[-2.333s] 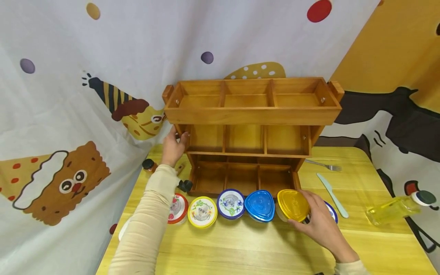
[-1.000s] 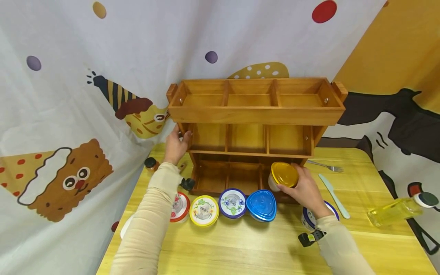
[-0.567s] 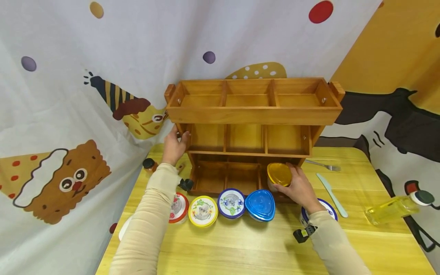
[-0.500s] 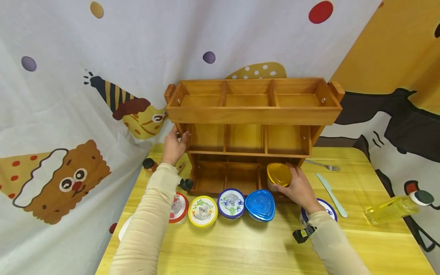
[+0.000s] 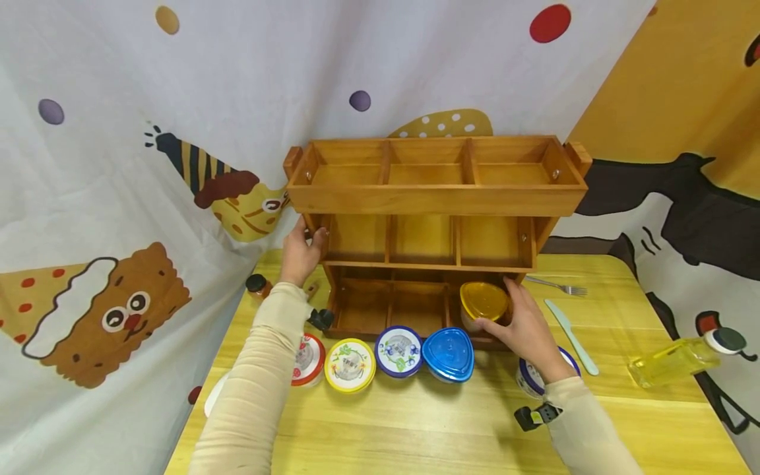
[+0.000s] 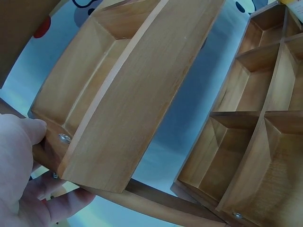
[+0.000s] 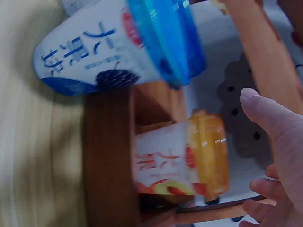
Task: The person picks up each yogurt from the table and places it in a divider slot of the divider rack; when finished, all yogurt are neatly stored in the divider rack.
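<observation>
A three-tier wooden rack (image 5: 436, 200) with divided trays stands on the table. My left hand (image 5: 301, 254) grips its left side at the middle tier, thumb on the end of the tray and fingers behind, as the left wrist view shows. A yogurt cup with a yellow lid (image 5: 483, 300) sits upright in the right compartment of the lowest tray. Beside it my right hand (image 5: 527, 330) has its fingers spread; in the right wrist view the hand (image 7: 279, 156) is apart from the cup (image 7: 163, 163). A blue-lidded yogurt cup (image 5: 448, 355) stands in front of the rack.
Cups with purple-rimmed (image 5: 398, 352), yellow-rimmed (image 5: 350, 365) and red-rimmed (image 5: 307, 359) lids line the rack's front. Another cup (image 5: 530, 379) stands under my right wrist. To the right lie a fork (image 5: 561, 286), a knife (image 5: 571, 336) and an oil bottle (image 5: 677, 363); a small jar (image 5: 258, 286) is left.
My right hand has moved the yellow-lidded yogurt cup from the row on the table back into the lowest tray, then let go and spread its fingers. The left hand keeps its hold.
</observation>
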Motion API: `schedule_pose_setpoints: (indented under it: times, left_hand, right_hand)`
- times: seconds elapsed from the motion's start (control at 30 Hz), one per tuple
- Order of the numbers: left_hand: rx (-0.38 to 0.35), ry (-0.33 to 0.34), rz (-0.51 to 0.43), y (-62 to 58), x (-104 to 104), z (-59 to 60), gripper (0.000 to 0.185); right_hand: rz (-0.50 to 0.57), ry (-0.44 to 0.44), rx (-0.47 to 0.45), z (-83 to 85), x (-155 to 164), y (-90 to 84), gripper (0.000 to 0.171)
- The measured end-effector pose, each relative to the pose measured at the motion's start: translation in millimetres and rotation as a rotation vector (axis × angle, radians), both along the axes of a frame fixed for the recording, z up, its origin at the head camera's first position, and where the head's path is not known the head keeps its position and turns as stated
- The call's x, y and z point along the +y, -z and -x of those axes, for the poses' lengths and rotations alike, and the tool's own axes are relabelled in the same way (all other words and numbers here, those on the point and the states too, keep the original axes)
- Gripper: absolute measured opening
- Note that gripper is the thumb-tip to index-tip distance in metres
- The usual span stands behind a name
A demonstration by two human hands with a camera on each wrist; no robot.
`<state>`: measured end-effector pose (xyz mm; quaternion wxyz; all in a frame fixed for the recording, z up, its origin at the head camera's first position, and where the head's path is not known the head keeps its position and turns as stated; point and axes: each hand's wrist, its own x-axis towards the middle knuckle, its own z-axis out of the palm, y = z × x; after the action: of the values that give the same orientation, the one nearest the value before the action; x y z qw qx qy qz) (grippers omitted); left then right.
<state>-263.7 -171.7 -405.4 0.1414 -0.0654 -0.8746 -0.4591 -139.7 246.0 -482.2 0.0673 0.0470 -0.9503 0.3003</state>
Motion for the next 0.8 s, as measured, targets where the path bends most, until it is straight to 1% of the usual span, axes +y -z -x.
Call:
schedule_pose_setpoints:
  times: [0.13, 0.23, 0.37, 0.43, 0.63, 0.8]
  left_hand:
    - [-0.013, 0.005, -0.007, -0.9, 0, -1.2, 0.022]
    - [-0.018, 0.007, -0.01, -0.9, 0, -1.3, 0.021]
    - [-0.012, 0.009, -0.005, 0.0, 0, -0.5, 0.02]
    - [-0.007, 0.01, -0.003, 0.2, 0, -0.2, 0.02]
    - [-0.002, 0.014, -0.001, -0.4, 0, -0.5, 0.024]
    - [0.004, 0.012, -0.002, -0.6, 0, -0.8, 0.027]
  right_hand:
    - [-0.003, -0.01, 0.024, -10.6, -6, -11.7, 0.104]
    - [0.005, -0.034, 0.068, -18.1, -13, -18.8, 0.103]
    - [0.008, -0.079, 0.103, -26.6, -23, -24.9, 0.102]
    - [0.0, -0.102, 0.103, -31.2, -29, -26.4, 0.101]
    - [-0.004, -0.156, 0.04, -45.6, -45, -25.4, 0.1]
    - [-0.021, -0.189, 0.041, -52.3, -54, -15.1, 0.099]
